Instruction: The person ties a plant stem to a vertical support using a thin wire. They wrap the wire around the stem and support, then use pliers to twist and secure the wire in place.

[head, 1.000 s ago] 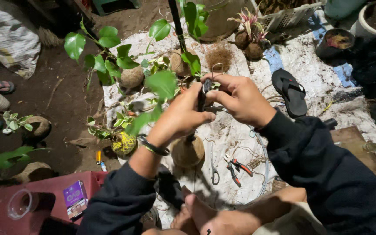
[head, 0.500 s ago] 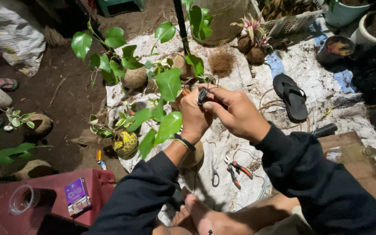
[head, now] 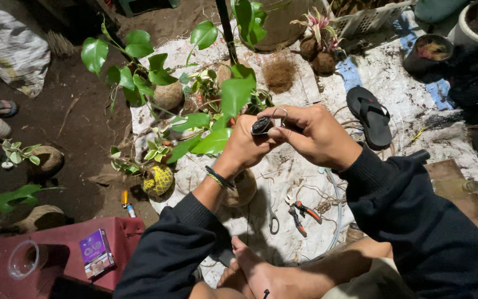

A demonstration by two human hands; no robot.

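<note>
My left hand and my right hand meet in front of me, both pinching a small dark object with a thin wire loop at its top. A green-leaved plant rises just behind my left hand. Its brown fibre ball sits under my left wrist. Both arms wear dark sleeves, and the left wrist carries a dark band.
Red-handled pliers and scissors lie on the white sheet beside my bare feet. Other plant balls, a yellow-netted ball, a black sandal, a red stool with a purple box surround me.
The view has shifted slightly; my hands stay together on the small dark object, and the wire loop now shows above it.
</note>
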